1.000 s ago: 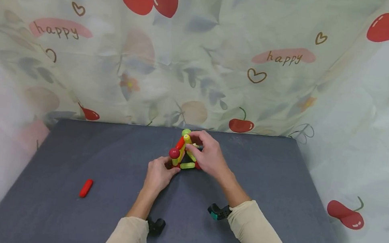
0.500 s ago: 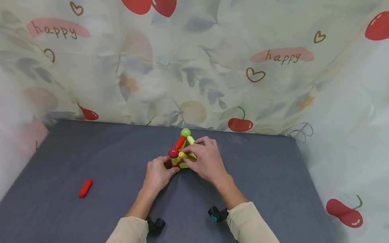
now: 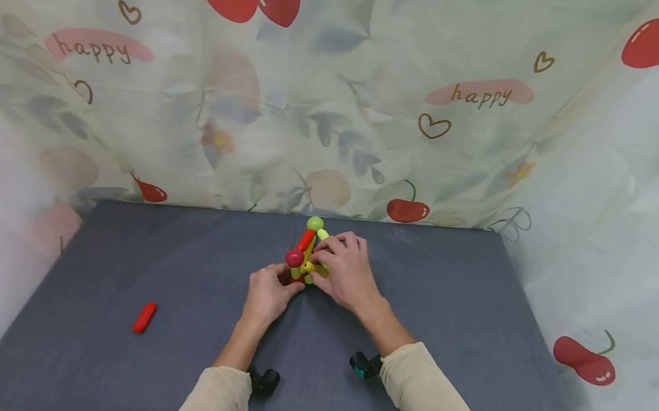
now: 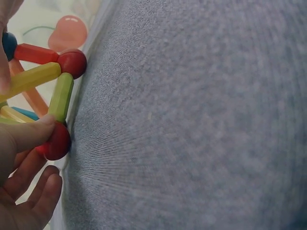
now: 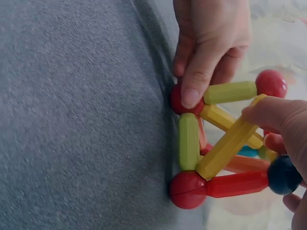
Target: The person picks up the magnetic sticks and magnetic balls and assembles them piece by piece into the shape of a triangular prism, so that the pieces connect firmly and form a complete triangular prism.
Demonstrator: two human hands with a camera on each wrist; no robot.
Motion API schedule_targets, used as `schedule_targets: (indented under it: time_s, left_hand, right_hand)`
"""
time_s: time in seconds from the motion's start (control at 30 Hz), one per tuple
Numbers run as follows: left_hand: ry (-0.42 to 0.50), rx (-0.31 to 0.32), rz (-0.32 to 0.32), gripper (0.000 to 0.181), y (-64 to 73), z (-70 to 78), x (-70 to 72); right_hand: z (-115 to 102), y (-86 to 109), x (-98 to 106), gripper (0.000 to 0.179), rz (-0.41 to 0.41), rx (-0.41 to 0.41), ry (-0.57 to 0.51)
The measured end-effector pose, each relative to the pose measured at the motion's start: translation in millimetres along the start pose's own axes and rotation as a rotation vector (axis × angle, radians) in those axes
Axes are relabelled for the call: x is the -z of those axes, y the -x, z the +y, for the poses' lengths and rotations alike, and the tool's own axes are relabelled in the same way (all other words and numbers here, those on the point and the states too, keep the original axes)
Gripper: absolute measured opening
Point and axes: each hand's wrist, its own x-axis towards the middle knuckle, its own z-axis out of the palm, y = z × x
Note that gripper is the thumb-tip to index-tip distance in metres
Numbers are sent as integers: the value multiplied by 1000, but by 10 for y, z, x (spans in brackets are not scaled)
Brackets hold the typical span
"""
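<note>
A small frame of coloured rods and balls [image 3: 306, 252] stands on the grey table [image 3: 186, 270] near its far edge. My left hand [image 3: 283, 281] steadies it from the front, with the thumb [image 5: 192, 91] curled onto a red corner ball [image 4: 57, 141] at the base. My right hand [image 3: 322, 263] covers the frame's right side and pinches a yellow rod [image 5: 225, 148] that slants across the frame. A green rod [image 5: 188, 141] joins two red balls, and a red rod [image 5: 235, 184] runs to a blue ball [image 5: 283, 175]. A green ball [image 3: 315, 223] tops the frame.
One loose red rod [image 3: 145, 317] lies on the table at the left. Printed cherry cloth [image 3: 343, 97] hangs behind and to both sides of the table. Black wrist mounts [image 3: 264, 381] sit by my sleeves.
My right hand has come down from near the top green ball to the frame's middle, bringing the yellow rod with it. The left hand has stayed on the base ball.
</note>
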Motion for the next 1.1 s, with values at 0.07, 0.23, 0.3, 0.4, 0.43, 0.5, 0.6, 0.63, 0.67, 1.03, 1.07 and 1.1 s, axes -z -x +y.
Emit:
schedule_targets:
  time_s: [0.07, 0.23, 0.3, 0.4, 0.43, 0.5, 0.6, 0.63, 0.67, 1.03, 1.07, 1.1]
  left_hand:
    - [2, -3, -1, 36, -1, 0, 0]
    - [7, -2, -2, 37, -5, -5, -3]
    - [10, -4, 0, 38, -7, -7, -5]
    - [8, -8, 5, 39, -9, -9, -5]
    - [6, -8, 7, 39, -9, -8, -4]
    - [5, -6, 6, 39, -6, -6, -5]
    - [1, -3, 1, 38, -2, 2, -6]
    - [1, -3, 1, 38, -1, 8, -8]
    - [1, -3, 2, 38, -2, 14, -10]
    - [-20, -19, -31, 45, 24, 13, 67]
    - [-21, -21, -44, 48, 35, 11, 114]
    - [-22, -23, -56, 51, 47, 7, 180]
  right_hand:
    - [-6, 3, -22, 19, 5, -2, 5]
    - [-16, 4, -89, 21, 47, -7, 15]
    - [-19, 4, -117, 23, 57, -12, 22]
    - [-21, 9, -140, 24, 62, -20, 26]
    - [-19, 13, -139, 25, 63, -21, 18]
    - [-8, 27, -116, 29, 66, -26, -7]
    - [38, 70, -46, 43, 77, -77, -124]
    - [69, 92, -25, 49, 73, -112, -180]
    - [104, 116, -10, 54, 61, -157, -242]
    - [430, 374, -301, 34, -220, -419, -497]
    - [434, 384, -323, 31, -211, -411, -487]
    - [437, 391, -338, 31, -202, -407, -483]
